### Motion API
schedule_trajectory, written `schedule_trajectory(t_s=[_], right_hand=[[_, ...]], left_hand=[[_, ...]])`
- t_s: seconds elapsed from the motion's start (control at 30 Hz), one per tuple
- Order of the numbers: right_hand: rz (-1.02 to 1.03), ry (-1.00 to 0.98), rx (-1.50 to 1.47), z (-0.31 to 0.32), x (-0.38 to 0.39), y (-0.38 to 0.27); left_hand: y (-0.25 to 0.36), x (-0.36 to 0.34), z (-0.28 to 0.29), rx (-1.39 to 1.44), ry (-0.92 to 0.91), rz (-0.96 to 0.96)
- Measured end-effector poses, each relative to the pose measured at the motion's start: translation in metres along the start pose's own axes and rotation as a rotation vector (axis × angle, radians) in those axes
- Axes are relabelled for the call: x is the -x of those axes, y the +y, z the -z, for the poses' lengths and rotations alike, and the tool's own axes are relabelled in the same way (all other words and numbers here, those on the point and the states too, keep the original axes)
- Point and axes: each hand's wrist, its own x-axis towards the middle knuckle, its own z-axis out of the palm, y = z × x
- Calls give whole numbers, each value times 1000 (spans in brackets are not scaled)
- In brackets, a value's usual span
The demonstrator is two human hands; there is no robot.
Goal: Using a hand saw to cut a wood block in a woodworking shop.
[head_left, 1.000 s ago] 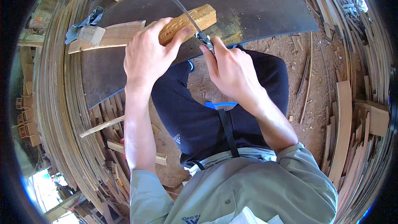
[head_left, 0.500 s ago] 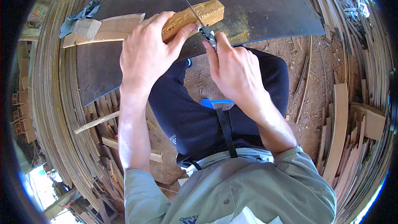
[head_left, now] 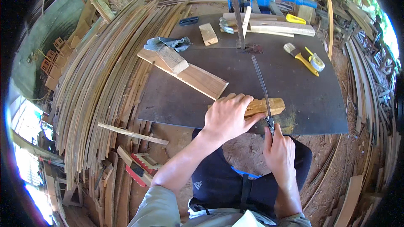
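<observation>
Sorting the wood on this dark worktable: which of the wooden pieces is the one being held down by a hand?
The short light-brown wooden block at the table's near edge, pinned under the left hand. The long plank and small block lie untouched farther back.

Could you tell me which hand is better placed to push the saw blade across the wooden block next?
Probably the right hand: it grips the handle end of the saw blade, which lies across the wooden block. The left hand lies on top of the block, pinning it to the dark metal table.
</observation>
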Motion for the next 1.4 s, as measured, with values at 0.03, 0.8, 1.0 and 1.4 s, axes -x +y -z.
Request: schedule_trajectory(t_s=[0.03,0.8,1.0,1.4], right_hand=[[-8,-7,15,0,0,0],[2,83,-278,-23,5,16],[-32,87,-29,-22,9,12],[-133,-22,-89,-24,87,17]], left_hand=[[1,0,1,2,-6,8],[-4,-4,-8,14,-14,-38],[-1,-2,-11,18,-21,-20],[1,-6,-11,-18,-78,-51]])
